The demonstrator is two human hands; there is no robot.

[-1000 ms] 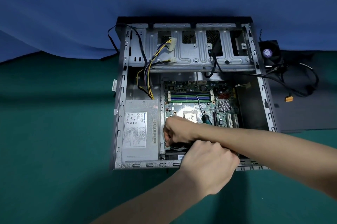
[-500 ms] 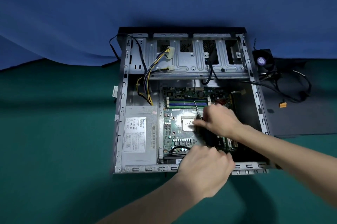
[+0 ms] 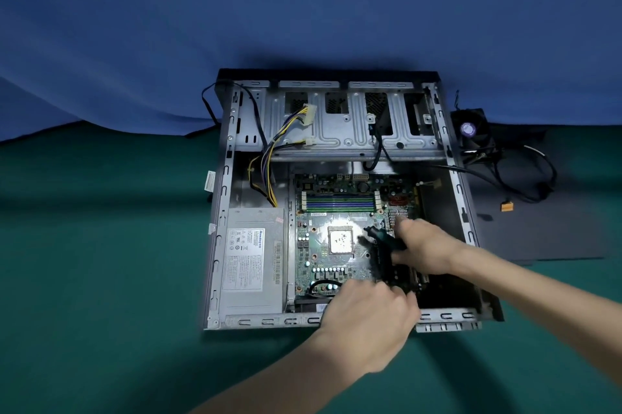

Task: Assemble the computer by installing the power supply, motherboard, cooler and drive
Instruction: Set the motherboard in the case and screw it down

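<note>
Two hands are busy inside the case [image 3: 269, 321]. The right hand [image 3: 427, 247] has its fingers curled round the dark handle of a screwdriver [image 3: 382, 238], at three o'clock from the bare processor [image 3: 340, 240]. The tool is blurred, so where its tip sits cannot be told. The left hand [image 3: 370, 316], at six o'clock of the motherboard [image 3: 316, 245], bends its fingers down over the near edge; whether they pinch anything cannot be told.

The motherboard lies flat in the case, with the power supply [image 3: 252, 262] at its nine o'clock. The cooler [image 3: 471, 131] lies outside the case at two o'clock. The drive cage [image 3: 336, 131] at twelve looks unfilled.

Fastening the board appears to be the step in hand. Seat the tip squarely and hold the driver upright. Keep the shaft off the processor, steady the board with the left hand, and tighten snug, not hard.
</note>
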